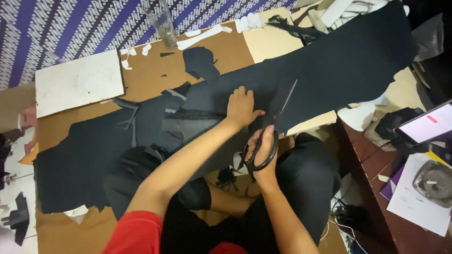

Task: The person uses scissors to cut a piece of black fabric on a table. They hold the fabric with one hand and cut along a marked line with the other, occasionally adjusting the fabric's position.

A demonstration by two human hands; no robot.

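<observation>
Largest item: a long sheet of black fabric [339, 61], spread across a brown cardboard work surface [150, 77] and running from well left of the fingers to far up and right of them. Its lower edge drapes over the seated person's lap, just below both hands.

Next: a white board [77, 82], lying flat on the cardboard, well apart to the upper left of the left fingers.

Next: a loose black offcut [200, 62], lying above the left fingertips, apart from them, on bare cardboard.

Next: black-handled scissors [273, 124]. The blades are parted and point up and to the right, lying over the fabric; the handle loops sit at the lower end.

Next: a clear drinking glass [161, 21], upright, well above the left fingers at the far edge of the cardboard.

Left hand [241, 107]: palm down, fingers extended and flat on the fabric, pressing it to the surface; nothing is gripped. It lies just to the left of the scissor blades, the thumb reaching toward them.

Right hand [263, 150]: fingers clenched through and around the scissor loops, grasping the scissors. It sits directly below the left hand, close beside it.

Smallest: white scraps [205, 35], scattered near the glass, well above both sets of fingers.
</observation>
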